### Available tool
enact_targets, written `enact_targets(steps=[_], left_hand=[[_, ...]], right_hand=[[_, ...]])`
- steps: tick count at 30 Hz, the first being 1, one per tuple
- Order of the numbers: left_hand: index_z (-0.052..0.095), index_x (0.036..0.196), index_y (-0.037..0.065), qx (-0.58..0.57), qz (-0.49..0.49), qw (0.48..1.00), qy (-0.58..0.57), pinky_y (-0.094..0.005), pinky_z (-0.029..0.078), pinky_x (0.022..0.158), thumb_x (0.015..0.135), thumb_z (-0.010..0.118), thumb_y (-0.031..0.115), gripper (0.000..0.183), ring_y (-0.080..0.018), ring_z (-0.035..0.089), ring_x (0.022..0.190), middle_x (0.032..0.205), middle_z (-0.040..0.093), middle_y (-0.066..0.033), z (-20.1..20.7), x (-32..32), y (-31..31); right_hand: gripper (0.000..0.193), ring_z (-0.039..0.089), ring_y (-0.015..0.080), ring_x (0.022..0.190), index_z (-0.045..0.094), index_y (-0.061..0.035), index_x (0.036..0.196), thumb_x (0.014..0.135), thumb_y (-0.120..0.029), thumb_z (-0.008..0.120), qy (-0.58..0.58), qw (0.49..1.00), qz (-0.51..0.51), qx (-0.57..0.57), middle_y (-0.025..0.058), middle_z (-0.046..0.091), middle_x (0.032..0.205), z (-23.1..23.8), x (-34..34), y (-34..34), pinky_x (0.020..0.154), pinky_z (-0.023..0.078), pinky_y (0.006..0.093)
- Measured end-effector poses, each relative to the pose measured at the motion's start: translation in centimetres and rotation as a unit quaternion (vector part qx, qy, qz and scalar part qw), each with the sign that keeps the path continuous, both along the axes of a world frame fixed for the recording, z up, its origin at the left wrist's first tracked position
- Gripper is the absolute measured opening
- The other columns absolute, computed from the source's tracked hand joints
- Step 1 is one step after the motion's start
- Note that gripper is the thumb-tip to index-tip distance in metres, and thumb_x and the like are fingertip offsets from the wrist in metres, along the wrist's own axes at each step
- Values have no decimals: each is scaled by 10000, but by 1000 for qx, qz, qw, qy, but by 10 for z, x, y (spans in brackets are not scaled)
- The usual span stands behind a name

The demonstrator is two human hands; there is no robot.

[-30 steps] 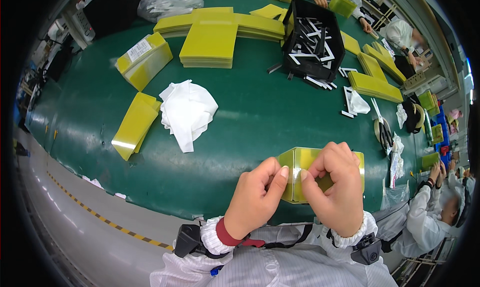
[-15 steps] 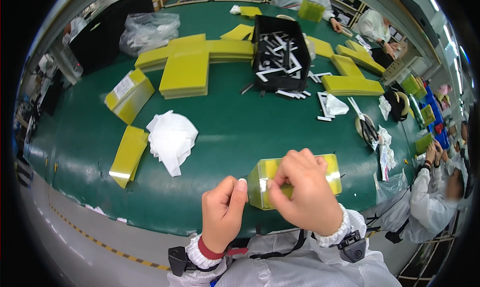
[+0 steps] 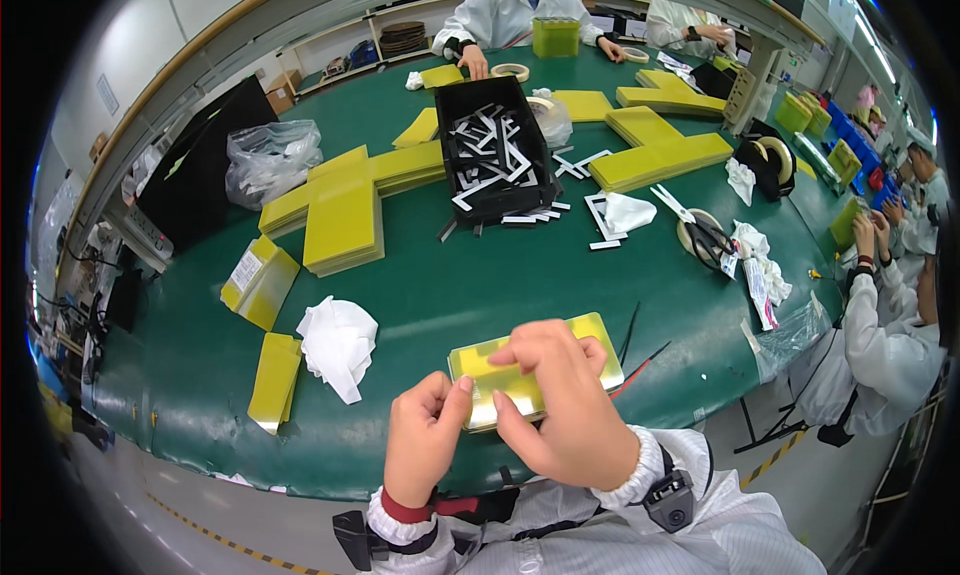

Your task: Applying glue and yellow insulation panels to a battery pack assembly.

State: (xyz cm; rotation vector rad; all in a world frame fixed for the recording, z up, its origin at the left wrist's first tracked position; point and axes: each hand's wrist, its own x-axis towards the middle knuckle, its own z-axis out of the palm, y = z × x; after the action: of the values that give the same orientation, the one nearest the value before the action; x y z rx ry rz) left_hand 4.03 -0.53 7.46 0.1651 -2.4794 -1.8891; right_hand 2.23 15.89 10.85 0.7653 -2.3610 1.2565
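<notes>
A stack of glossy yellow sheets [image 3: 480, 360] lies near the table's front edge, between my hands. My right hand [image 3: 570, 405] is over it from the right, thumb and index finger apart, yellow surface showing between them; it covers much of the stack. At the left end is my left hand [image 3: 425, 435], fingers curled and thumb tip at the stack's edge; whatever its fingers hold is hidden. Just right of the stack lie a thin black stick [image 3: 629, 333] and a thin red-and-black one [image 3: 642, 369]. A white cloth pile [image 3: 338, 343] sits to the left.
A black bin [image 3: 535, 190] of black and white strips stands mid-table. Yellow stacks [image 3: 340, 225] surround it. Scissors [image 3: 700, 233], tape rolls, crumpled tissue [image 3: 760, 253] and a tube [image 3: 760, 297] lie at right. A clear plastic bag [image 3: 270, 165] is far left. Co-workers sit beyond and at right.
The view has tilted up and shifted. My right thumb and index finger, close together before, are now apart. My left thumb has come to the stack's left edge.
</notes>
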Motion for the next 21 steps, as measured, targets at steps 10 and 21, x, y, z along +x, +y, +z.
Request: enact_targets(steps=[10,21], left_hand=[[438,644,29,37,3,999,-13,-244,268,446,969,530,238,397,-38,336,522,565,419,32,7,0,8],[566,707,1,61,16,997,-52,-217,283,433,970,522,263,374,-42,389,474,564,485,17,3,3,9]], right_hand=[[461,534,256,1057,536,29,1197,922,-339,569,-69,988,-134,-22,160,581,1164,-24,7,71,958,242,395],[655,493,285,1164,398,107,1343,991,-446,403,-196,979,-29,-49,231,521,1298,-37,12,80,999,232,411]])
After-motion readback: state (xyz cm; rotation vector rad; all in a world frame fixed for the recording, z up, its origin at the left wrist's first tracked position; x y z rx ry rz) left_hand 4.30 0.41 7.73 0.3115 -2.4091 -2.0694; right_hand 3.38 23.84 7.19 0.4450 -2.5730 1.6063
